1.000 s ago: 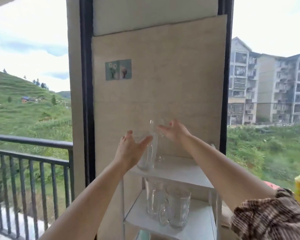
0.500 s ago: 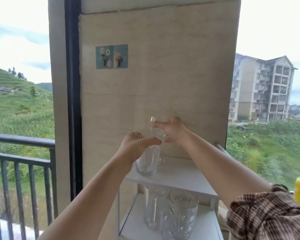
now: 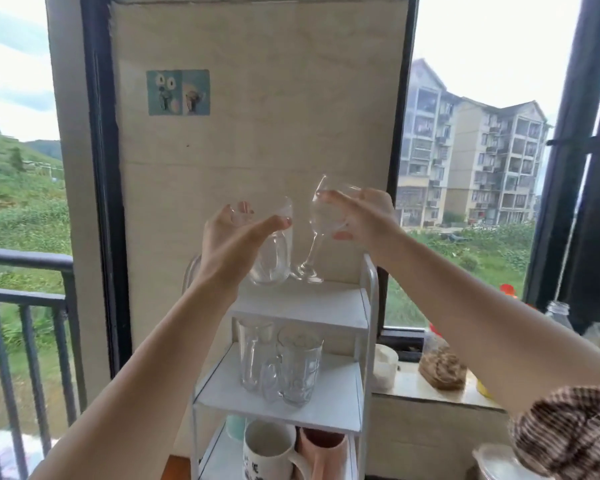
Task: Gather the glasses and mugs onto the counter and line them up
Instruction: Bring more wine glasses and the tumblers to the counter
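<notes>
My left hand (image 3: 231,242) grips a clear glass mug (image 3: 272,258) just above the top shelf (image 3: 333,308) of a white rack. My right hand (image 3: 366,218) holds the bowl of a stemmed wine glass (image 3: 321,220), tilted, with its foot close over the same shelf. On the middle shelf (image 3: 336,398) stand two clear glasses, a tall one (image 3: 253,358) and a wider one (image 3: 300,367). On the bottom shelf stand a white mug (image 3: 269,452) and a pink mug (image 3: 323,452).
The rack stands against a beige panel (image 3: 257,133) between large windows. A ledge (image 3: 426,389) to the right holds a white jar (image 3: 385,367), a bag of brown food (image 3: 440,363) and a glass bottle (image 3: 556,311). A black railing (image 3: 25,292) runs on the left.
Both hands closed on the mug and the wine glass and lifted them slightly; the wine glass now tilts. The camera dipped, bringing the lower shelves and ledge into view.
</notes>
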Tool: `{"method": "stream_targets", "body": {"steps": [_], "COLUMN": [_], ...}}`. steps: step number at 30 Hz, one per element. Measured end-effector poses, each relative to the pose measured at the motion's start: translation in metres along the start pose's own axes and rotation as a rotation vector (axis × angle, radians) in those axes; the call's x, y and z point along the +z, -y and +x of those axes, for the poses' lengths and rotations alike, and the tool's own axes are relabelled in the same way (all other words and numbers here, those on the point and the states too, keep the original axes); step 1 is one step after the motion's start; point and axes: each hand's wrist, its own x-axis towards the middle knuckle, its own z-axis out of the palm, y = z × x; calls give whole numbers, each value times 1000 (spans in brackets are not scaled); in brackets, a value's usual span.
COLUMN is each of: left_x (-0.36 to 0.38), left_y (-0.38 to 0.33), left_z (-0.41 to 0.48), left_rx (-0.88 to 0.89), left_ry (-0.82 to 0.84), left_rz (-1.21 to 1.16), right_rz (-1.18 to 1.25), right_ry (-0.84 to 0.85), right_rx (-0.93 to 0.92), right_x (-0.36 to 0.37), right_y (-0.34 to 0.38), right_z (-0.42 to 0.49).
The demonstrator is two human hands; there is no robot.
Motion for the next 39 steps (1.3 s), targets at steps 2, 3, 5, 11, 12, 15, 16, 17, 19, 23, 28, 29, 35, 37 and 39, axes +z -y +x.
{"method": "stream_targets", "body": {"steps": [2, 3, 5, 11, 12, 15, 16, 17, 19, 23, 28, 29, 35, 37, 39], "left_x": [9, 15, 29, 97, 111, 158, 174, 189, 219, 277, 350, 365, 456, 487, 519], "left_y": [-15, -23, -38, -74, -77, -85, -88, -91, -100, -128, -161, -167, -204, -216, -228], "left_z": [-21, -33, -59, -162, -183, -247, -268, -290, -334, -421, -522, -542, -659, -698, -737], "left_rx": [-17, -19, -13, -12, -21, -72, -103, -127, -139, -117, -108, -113, -121, -123, -102], "left_ry": [40, 74, 159, 436, 481, 608, 652, 698, 810, 996, 1219, 1257, 1485, 1552, 1612], "left_rz": [-22, -36, -46, -98, -117, -168, -190, -209, -230, -290, -361, -375, -436, -465, -487], "right_rz": [15, 16, 2, -89, -110, -182, -200, -215, -248, -323, -402, -413, -489, -497, -508], "right_ry": [-5, -10, -9, -116, -137, -206, -228, -255, -313, -451, -705, -754, -1004, -1090, -1145], "right_rx": [-16, -20, -18, 40, 61, 118, 136, 157, 203, 280, 357, 369, 418, 436, 449], "right_x": [-33, -51, -90, -222, -245, -312, -334, -357, -401, -482, -579, -597, -699, -734, -769], "right_y": [13, 19, 29, 41, 40, 33, 31, 30, 32, 43, 63, 67, 82, 82, 84], "right_z": [-20, -31, -54, -151, -170, -228, -248, -268, -312, -400, -492, -509, -606, -635, -660]}}
